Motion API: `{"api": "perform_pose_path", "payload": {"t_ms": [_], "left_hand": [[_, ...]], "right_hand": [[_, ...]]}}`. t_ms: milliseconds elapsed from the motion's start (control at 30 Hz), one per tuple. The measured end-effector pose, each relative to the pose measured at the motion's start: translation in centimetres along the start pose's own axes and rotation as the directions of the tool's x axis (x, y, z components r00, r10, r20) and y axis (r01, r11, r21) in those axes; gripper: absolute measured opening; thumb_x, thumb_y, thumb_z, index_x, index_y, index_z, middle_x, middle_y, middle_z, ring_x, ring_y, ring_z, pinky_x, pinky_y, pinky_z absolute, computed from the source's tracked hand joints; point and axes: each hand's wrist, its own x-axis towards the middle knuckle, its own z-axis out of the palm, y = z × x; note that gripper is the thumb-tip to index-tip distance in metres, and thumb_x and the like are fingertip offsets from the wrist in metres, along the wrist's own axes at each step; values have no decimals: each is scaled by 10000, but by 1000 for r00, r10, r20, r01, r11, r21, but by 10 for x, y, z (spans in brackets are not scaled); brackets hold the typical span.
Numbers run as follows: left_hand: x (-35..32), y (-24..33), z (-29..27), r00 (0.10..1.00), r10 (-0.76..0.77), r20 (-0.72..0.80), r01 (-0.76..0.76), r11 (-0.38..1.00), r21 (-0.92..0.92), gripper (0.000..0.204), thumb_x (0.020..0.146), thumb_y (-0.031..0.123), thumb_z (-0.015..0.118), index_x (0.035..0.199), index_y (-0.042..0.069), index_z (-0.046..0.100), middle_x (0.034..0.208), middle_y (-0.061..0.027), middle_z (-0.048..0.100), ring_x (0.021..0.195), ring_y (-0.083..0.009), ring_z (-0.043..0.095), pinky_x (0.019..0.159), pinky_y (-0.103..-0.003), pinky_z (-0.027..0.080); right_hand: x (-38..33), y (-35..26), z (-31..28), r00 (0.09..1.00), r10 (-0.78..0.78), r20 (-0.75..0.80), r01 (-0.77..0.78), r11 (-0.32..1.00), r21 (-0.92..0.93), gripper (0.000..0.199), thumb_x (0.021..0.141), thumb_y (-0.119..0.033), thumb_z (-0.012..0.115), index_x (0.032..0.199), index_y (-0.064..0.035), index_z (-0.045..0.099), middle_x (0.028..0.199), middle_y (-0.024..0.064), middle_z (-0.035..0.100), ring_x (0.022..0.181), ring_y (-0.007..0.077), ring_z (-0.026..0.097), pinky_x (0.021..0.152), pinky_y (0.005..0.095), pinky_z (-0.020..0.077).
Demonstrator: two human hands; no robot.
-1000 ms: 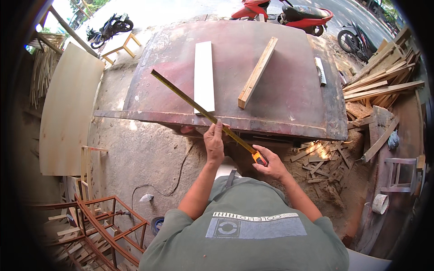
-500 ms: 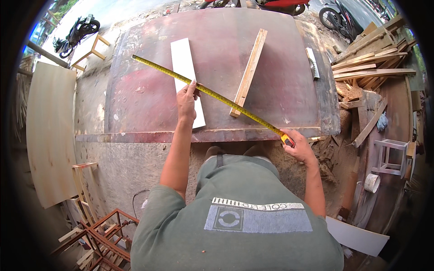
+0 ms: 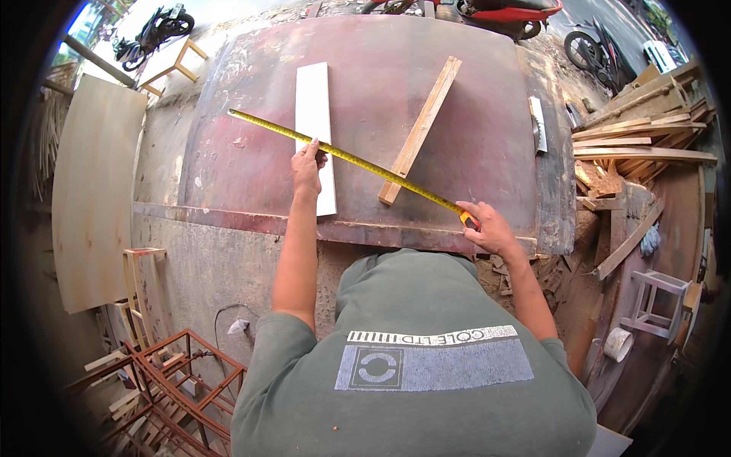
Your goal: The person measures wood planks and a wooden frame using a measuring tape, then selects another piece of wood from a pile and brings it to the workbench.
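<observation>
A yellow tape measure point(image 3: 365, 164) is drawn out on a slant across the worn reddish table point(image 3: 244, 171). My left hand point(image 3: 308, 166) pinches its blade where it crosses the white board point(image 3: 312, 99), and the free end reaches past to the left. At the lower right, my right hand point(image 3: 491, 228) is closed round the yellow-and-black case, near the table's front edge. The blade also passes over the lower part of a wooden piece point(image 3: 426, 122) lying aslant on the table. Whether the blade touches the board or the wood, I cannot tell.
A toothed metal blade on a white piece point(image 3: 538, 126) lies at the table's right edge. Wood offcuts point(image 3: 640, 145) are heaped beyond. A plywood sheet point(image 3: 95, 198) stands at left, above a rusty metal frame point(image 3: 183, 388). Motorbikes point(image 3: 601, 53) are parked at the back.
My right hand and the tape case have come up and a little left, closer over the table edge. My body leans further forward, and the view has shifted. Both grips stay the same.
</observation>
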Motion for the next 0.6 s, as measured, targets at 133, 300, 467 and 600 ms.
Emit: {"api": "perform_pose_path", "payload": {"t_ms": [133,300,467,600], "left_hand": [[-11,1,-5,1000,16,-10,-15,990,139,326,1044,309,656,882,27,678,751,-54,692,607,-93,591,549,-245,429],[-66,-12,11,941,330,-78,-203,733,650,673,979,408,731,1393,-66,494,855,-123,707,724,-189,659,680,-333,546],[-138,-29,47,804,458,379,-580,464,669,777,874,302,842,1502,38,467,1188,-175,669,1072,-292,666,893,-396,543],[-151,-48,59,750,404,524,-660,402,635,799,845,231,849,1527,72,465,1252,-193,652,1141,-354,651,967,-441,536]], "right_hand": [[17,11,12,999,-29,-36,28,999,-16,538,815,-278,679,1339,-181,608,977,136,593,993,336,613,885,456,516],[24,10,14,1000,13,-19,-13,1000,16,526,818,-296,685,1326,-183,609,981,137,605,991,346,628,880,462,520],[25,13,19,999,-23,-42,25,999,48,519,823,-288,688,1322,-171,611,985,141,619,954,354,636,863,468,527],[27,7,19,998,-42,-48,45,998,52,504,825,-284,692,1307,-159,620,968,139,626,960,349,636,861,466,527]]}}
